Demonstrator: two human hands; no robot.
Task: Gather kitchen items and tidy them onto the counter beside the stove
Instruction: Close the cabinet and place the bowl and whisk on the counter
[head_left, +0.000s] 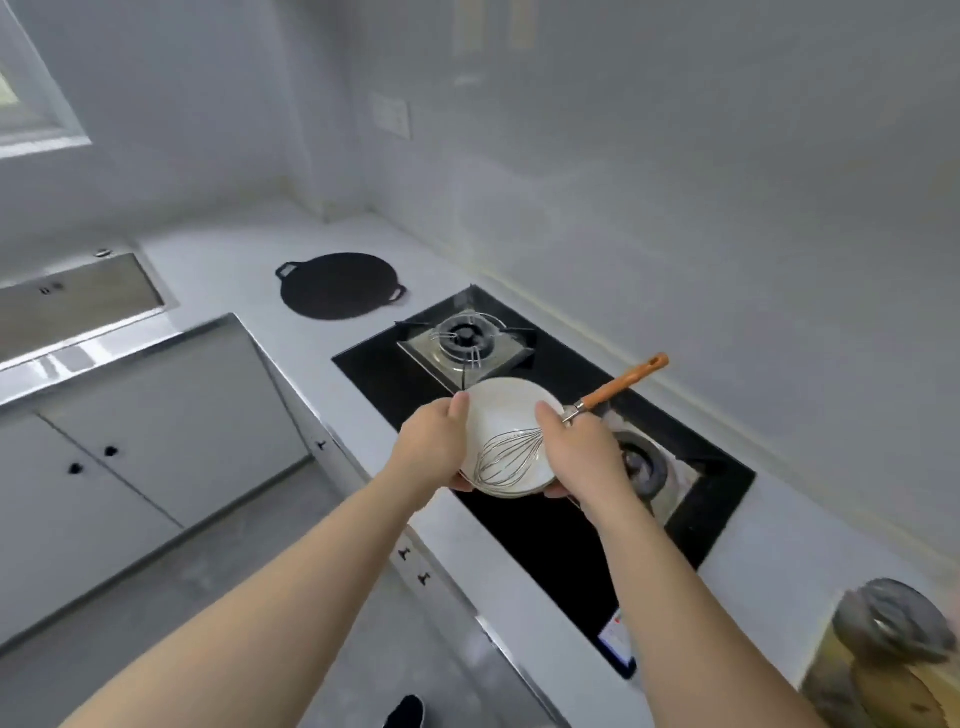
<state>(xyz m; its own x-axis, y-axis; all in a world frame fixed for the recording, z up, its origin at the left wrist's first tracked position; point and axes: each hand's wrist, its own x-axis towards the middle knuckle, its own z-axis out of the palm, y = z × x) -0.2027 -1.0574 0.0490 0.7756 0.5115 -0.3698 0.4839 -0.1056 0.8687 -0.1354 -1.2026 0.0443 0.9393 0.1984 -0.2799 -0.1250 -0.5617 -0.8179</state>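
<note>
eng: White counter (223, 270) in an L, stove (545, 545) set in it, black pan (340, 286) parked on the stretch past the far burner.
op: Where's my load?
eng: Your plate (504, 410) is in the air over the stove's front edge, with the whisk (597, 396) lying in it, handle sticking out right. Your left hand (436, 447) grips the left rim, thumb on top, fingers curled under. Your right hand (576, 457) does the same on the right rim, thumb close by the whisk neck. One plate or a stack, can't tell.
op: Step?
eng: Carry, I'd say. This load isn't set down yet. Next you need a bare patch of counter beside the stove; by the pan looks likeliest. Keep the plate level or the whisk rolls out. Lower flat, then let go.
</note>
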